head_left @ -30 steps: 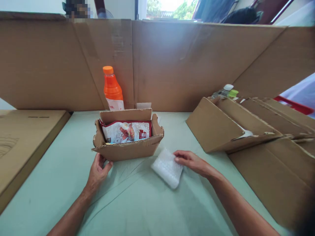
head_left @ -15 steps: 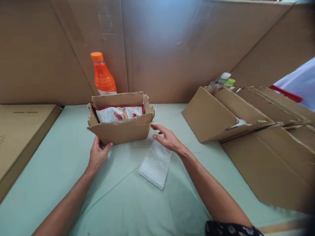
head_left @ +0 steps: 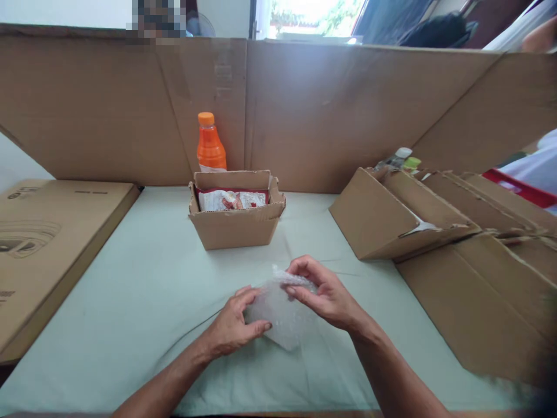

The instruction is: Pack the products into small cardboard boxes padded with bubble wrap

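A clear sheet of bubble wrap [head_left: 278, 316] is partly lifted off the cloth in front of me. My right hand [head_left: 319, 290] pinches its upper right edge between thumb and fingers. At the left side of the sheet is my left hand [head_left: 237, 325], fingers and thumb spread apart and touching the plastic. Beyond both hands stands a small open cardboard box [head_left: 239, 229]. Inside it sits a white and red printed packet [head_left: 232, 200]. Behind the box, an orange bottle [head_left: 212, 148] with an orange cap stands upright.
Several cardboard boxes [head_left: 435, 232] stand at the right, with bottle tops [head_left: 402, 157] showing behind them. A flat carton [head_left: 65, 244] lies at the left. A tall cardboard wall [head_left: 304, 116] closes off the back. Pale green cloth [head_left: 130, 325] covers the table.
Both hands have left the cardboard box and come down to the bubble wrap. My right hand has taken hold of it and raised one edge. The camera view has tilted up.
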The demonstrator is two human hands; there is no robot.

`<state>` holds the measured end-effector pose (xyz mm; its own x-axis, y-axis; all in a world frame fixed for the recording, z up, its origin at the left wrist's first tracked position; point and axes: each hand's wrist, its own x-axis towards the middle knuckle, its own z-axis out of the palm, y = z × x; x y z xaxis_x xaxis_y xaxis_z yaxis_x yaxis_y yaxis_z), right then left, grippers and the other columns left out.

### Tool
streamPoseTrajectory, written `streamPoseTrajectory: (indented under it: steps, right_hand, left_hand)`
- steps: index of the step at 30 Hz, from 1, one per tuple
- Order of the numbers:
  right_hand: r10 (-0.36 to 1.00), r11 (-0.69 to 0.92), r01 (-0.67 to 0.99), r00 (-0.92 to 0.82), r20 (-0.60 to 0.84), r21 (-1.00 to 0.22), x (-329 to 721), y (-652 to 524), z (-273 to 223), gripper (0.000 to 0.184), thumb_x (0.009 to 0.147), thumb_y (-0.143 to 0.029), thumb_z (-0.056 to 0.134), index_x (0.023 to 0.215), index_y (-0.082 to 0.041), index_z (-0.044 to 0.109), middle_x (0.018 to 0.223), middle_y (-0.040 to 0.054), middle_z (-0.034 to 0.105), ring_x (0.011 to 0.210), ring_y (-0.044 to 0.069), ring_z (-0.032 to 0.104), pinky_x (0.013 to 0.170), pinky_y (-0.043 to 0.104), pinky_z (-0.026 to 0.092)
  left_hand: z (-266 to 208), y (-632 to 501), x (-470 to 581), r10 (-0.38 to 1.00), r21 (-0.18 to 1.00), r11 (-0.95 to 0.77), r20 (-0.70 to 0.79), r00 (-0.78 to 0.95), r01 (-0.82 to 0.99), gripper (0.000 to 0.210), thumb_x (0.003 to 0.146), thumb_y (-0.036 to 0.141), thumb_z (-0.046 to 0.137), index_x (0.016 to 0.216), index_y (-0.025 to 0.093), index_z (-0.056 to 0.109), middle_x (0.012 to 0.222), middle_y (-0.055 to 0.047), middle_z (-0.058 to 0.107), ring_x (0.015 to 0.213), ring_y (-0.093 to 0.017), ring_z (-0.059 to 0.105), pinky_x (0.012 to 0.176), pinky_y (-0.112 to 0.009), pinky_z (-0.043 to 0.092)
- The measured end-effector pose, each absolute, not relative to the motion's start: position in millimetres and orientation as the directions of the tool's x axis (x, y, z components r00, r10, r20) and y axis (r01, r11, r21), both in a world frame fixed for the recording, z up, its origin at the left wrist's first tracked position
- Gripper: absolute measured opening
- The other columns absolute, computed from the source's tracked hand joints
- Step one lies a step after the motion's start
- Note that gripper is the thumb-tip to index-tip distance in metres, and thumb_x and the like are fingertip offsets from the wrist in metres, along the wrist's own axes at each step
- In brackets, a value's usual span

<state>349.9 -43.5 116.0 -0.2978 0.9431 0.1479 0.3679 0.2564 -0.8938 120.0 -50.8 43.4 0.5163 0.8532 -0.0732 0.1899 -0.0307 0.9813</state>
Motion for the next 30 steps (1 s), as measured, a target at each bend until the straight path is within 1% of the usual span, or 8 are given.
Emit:
streamPoseTrajectory:
  steps: [4,7,10,13,18,22,27,30]
  right_hand:
    - [0.92,0.391,0.368,-0.17,0.352,-0.844,344,-43,132,0.015,0.089,-0.028,0.064,0.103,-0.025,0.06,0.091,0.0012,0.066,0.076,0.014,0.062,0.068,0.025,0.05]
    - [0.897,0.436,0.461,-0.161,0.411,-0.773,329,-15,107,0.018,0.09,-0.026,0.06,0.108,-0.025,0.061,0.101,0.0031,0.069,0.087,0.017,0.065,0.079,0.029,0.052]
    - [0.905,0.425,0.62,-0.27,0.33,-0.66,308,19,70,0.035,0.086,-0.026,0.062,0.121,-0.022,0.059,0.118,0.0094,0.068,0.107,0.026,0.064,0.094,0.041,0.05]
    - [0.903,0.425,0.757,-0.317,0.29,-0.496,303,23,47,0.055,0.084,-0.029,0.067,0.136,-0.018,0.053,0.137,0.0175,0.059,0.125,0.034,0.055,0.103,0.053,0.043]
    - [0.822,0.569,0.727,-0.515,0.243,-0.384,332,-61,38,0.056,0.088,-0.019,0.056,0.143,-0.025,0.048,0.138,0.0139,0.059,0.125,0.031,0.055,0.1,0.051,0.047]
    - [0.764,0.645,0.7,-0.584,0.273,-0.307,321,-141,29,0.065,0.084,-0.007,0.052,0.145,-0.027,0.046,0.147,0.0166,0.051,0.132,0.032,0.051,0.095,0.051,0.049]
    - [0.722,0.689,0.541,-0.456,0.52,-0.483,273,-163,32,0.051,0.086,-0.014,0.059,0.133,-0.029,0.055,0.117,0.0103,0.07,0.104,0.025,0.067,0.087,0.044,0.051]
    - [0.919,0.394,0.451,-0.197,0.342,-0.801,259,-150,38,0.021,0.093,-0.03,0.058,0.111,-0.025,0.067,0.091,0.0065,0.074,0.081,0.022,0.068,0.073,0.037,0.053]
  left_hand:
    - [46,-84,104,0.802,0.985,0.103,-0.166,0.574,0.141,0.022,0.082,0.038,0.067,0.086,0.017,0.073,0.081,-0.005,0.068,0.079,-0.02,0.061,0.075,-0.028,0.047]
    - [40,-113,83,0.856,0.948,0.314,-0.308,0.415,0.056,0.043,0.077,0.045,0.073,0.109,0.017,0.07,0.087,-0.005,0.07,0.08,-0.019,0.061,0.075,-0.027,0.046]
    - [33,-134,72,0.844,0.848,0.522,-0.497,0.199,-0.094,0.089,0.074,0.055,0.074,0.147,0.018,0.04,0.089,-0.005,0.07,0.078,-0.019,0.063,0.072,-0.028,0.046]
    - [33,-146,64,0.814,0.791,0.58,-0.57,0.107,-0.197,0.105,0.072,0.058,0.076,0.155,0.022,0.024,0.097,-0.006,0.07,0.082,-0.019,0.063,0.071,-0.028,0.046]
    - [38,-150,50,0.73,0.697,0.683,-0.643,0.231,-0.218,0.056,0.063,0.044,0.085,0.111,0.02,0.07,0.093,-0.004,0.069,0.075,-0.015,0.06,0.067,-0.026,0.047]
    - [38,-134,55,0.678,0.619,0.735,-0.686,0.264,-0.277,0.04,0.06,0.035,0.086,0.093,0.017,0.073,0.071,0.001,0.063,0.06,-0.011,0.054,0.059,-0.025,0.045]
    - [45,-112,65,0.701,0.596,0.7,-0.678,0.22,-0.394,0.039,0.059,0.028,0.085,0.093,0.012,0.075,0.084,-0.006,0.07,0.071,-0.014,0.062,0.065,-0.025,0.05]
    - [47,-112,59,0.685,0.548,0.71,-0.683,0.254,-0.442,0.03,0.067,0.032,0.078,0.09,0.012,0.074,0.094,-0.009,0.07,0.081,-0.019,0.065,0.062,-0.027,0.054]
